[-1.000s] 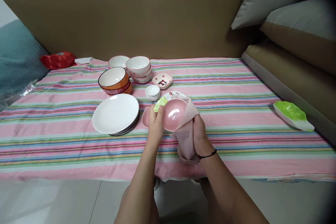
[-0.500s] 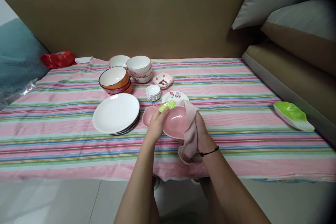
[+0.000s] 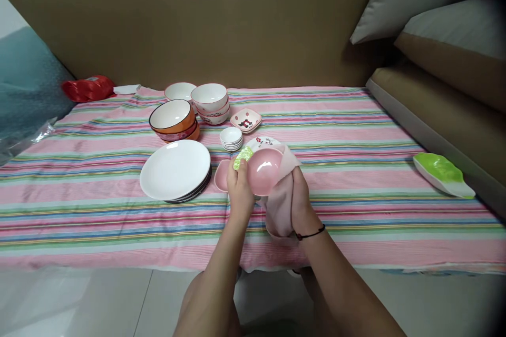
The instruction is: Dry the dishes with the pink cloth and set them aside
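Observation:
My left hand grips the near rim of a pink peach-shaped dish with a green leaf on its edge. The dish is tilted up, its hollow facing me. My right hand is closed on a pink cloth pressed against the dish's right side and underside. Both hands hover just above the striped cloth near its front edge. A second pink dish lies flat behind my left hand, mostly hidden.
A stack of white plates lies to the left. Behind it stand orange bowls, white bowls, small saucers, a square patterned dish and a flowered plate. A green leaf dish sits far right. A red bag lies back left.
The pink dish lay flatter and lower half a second ago. Both hands have tilted it back up to face me, with the cloth shifting under its right side.

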`<state>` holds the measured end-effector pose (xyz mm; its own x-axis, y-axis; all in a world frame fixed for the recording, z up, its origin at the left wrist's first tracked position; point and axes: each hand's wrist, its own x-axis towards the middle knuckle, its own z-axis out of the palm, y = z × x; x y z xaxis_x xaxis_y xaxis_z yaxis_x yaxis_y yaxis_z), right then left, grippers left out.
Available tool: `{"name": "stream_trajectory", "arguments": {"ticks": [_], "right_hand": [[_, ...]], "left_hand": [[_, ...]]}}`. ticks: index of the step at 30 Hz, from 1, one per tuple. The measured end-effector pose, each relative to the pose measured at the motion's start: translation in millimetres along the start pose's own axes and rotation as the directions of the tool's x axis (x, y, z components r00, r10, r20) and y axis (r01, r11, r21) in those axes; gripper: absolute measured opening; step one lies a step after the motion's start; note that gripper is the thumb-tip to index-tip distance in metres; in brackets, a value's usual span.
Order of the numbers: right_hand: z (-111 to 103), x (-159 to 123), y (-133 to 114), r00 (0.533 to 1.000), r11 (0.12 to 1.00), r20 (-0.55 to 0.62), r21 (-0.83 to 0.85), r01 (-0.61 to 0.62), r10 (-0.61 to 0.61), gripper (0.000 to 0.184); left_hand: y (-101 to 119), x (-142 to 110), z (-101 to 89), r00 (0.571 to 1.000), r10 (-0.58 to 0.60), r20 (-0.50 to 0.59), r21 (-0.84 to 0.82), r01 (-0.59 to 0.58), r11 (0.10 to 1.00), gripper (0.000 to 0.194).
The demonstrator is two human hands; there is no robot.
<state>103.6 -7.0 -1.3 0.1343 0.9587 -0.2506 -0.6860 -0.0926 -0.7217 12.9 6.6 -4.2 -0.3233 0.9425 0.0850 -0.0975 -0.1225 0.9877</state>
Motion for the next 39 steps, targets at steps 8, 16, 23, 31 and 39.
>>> {"name": "stream_trajectory", "arguments": {"ticks": [8,16,23,31,39], "right_hand": [[14.6,-15.9,5.3,0.959,0.960,-0.056,-0.048,0.276,-0.278,0.030],[-21.4,12.8,-23.5,0.970,0.986,-0.209,-0.136,0.093,-0.120,0.029],[-31.5,20.4,-34.6,0.998,0.915,-0.004,-0.399,0.050,-0.056,0.035],[-9.5,9.1,-19.2,0.942,0.882,-0.116,-0.403,0.244,-0.314,0.022],[-11.2,13.3,-17.5,0.870,0.900,-0.320,-0.352,0.258,-0.375,0.025]], "left_hand": [[-1.0,-12.8,12.2,0.995,-0.074,-0.060,-0.007,0.074,0.997,0.041],[1.4,1.5,-3.2,0.921,-0.286,0.263,0.020,0.291,0.956,0.068],[4.6,12.4,-17.5,0.872,-0.324,0.368,0.156,0.285,0.946,0.053],[-7.2,8.1,-3.2,0.979,-0.121,0.165,0.151,0.096,0.984,0.048],[10.8,-2.1,-5.1,0.911,-0.076,0.406,0.144,0.018,0.989,0.038]]}}
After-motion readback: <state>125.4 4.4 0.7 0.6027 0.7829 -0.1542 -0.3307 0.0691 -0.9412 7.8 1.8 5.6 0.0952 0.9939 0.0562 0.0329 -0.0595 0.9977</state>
